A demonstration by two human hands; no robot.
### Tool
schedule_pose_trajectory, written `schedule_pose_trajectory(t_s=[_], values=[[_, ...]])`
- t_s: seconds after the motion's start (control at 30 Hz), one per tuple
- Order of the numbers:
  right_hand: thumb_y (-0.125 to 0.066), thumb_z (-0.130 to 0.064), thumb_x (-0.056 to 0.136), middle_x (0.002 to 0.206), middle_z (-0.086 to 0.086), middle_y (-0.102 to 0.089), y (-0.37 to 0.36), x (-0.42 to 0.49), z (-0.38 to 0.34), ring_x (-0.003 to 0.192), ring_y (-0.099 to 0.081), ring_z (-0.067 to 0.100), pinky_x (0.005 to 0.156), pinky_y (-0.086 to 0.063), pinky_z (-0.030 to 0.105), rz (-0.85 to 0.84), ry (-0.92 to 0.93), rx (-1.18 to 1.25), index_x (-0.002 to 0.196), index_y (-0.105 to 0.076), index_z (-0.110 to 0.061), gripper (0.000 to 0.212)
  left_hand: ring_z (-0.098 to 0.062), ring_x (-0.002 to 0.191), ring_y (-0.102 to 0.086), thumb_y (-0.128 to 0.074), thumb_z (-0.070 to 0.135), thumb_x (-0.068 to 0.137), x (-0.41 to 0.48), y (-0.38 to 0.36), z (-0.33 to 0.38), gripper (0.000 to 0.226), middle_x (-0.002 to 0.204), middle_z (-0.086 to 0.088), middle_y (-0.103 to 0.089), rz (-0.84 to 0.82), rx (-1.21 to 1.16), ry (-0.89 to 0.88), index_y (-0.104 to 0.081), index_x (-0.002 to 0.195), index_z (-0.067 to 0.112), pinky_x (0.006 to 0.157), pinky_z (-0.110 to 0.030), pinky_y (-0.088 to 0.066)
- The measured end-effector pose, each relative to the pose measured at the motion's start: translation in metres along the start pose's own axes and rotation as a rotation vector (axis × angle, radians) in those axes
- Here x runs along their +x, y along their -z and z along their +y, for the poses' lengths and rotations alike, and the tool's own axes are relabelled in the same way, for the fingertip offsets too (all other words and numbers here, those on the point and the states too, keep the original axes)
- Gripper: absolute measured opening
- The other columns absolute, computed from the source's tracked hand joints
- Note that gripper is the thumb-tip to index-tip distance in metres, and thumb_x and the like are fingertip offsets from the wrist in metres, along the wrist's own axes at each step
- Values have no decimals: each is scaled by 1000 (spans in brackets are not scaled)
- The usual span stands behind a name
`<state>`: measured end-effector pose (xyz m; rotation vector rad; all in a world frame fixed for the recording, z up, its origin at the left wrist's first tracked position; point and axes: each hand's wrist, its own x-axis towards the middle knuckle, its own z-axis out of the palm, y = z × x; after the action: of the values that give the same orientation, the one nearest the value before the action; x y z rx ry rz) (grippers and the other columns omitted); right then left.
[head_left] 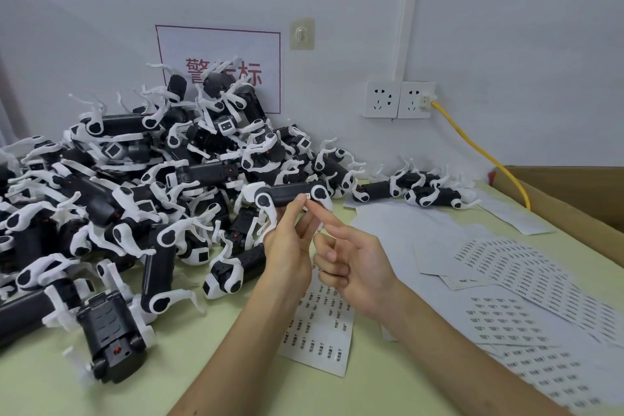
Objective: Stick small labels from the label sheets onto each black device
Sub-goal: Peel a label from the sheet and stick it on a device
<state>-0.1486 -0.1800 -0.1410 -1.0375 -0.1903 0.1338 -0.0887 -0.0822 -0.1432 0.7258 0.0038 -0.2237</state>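
Black device (pixel 290 197) with white limbs at both ends: it is held level above the table, gripped from below by the left hand (pixel 287 246), whose thumb and fingertips pinch its long dark body. A small white label (pixel 308 195) sits on the body near its right end. The right hand (pixel 351 263) is just beside the left, its index finger (pixel 314 211) stretched out so that the tip meets the device directly under that label. The other fingers are curled toward the palm and hold nothing.

Below the held device, partly under both wrists, a label sheet (pixel 320 324) lies flat on the pale green table (pixel 209 368). More label sheets (pixel 506 284) spread out to the lower right of it, overlapping one another, some blurred.

To its left and behind it rises a big heap of devices (pixel 135 196) of the same kind, piled against the wall. To its right, at about the same height in view, a few more devices (pixel 429 191) lie in a short row. Farther right stands a cardboard box (pixel 574 192). Up and right of the device are two wall sockets (pixel 398 99), with a yellow cable (pixel 479 149) plugged into the right one and running down toward the box. Above the device hangs a red-framed sign (pixel 219 54).
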Motion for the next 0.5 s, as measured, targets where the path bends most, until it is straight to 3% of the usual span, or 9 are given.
schedule_pose_trajectory(t_s=[0.3, 0.5], values=[[-51, -22, 87, 62, -1, -33, -1, 0, 0, 53, -12, 13, 43, -14, 22, 18, 20, 23, 141, -60, -28, 55, -15, 94, -77, -79, 19, 88, 1, 0, -2, 16, 99, -8, -79, 24, 19, -57, -68, 95, 9, 92, -31, -55], [-52, -22, 86, 62, -1, -33, -1, 0, 0, 49, -17, 10, 42, -14, 22, 42, 35, 33, 140, -62, -26, 55, -15, 92, -78, -78, 16, 89, -1, -2, 1, 28, 92, -5, -80, 51, -24, -76, -63, 109, 3, 77, -23, -58]])
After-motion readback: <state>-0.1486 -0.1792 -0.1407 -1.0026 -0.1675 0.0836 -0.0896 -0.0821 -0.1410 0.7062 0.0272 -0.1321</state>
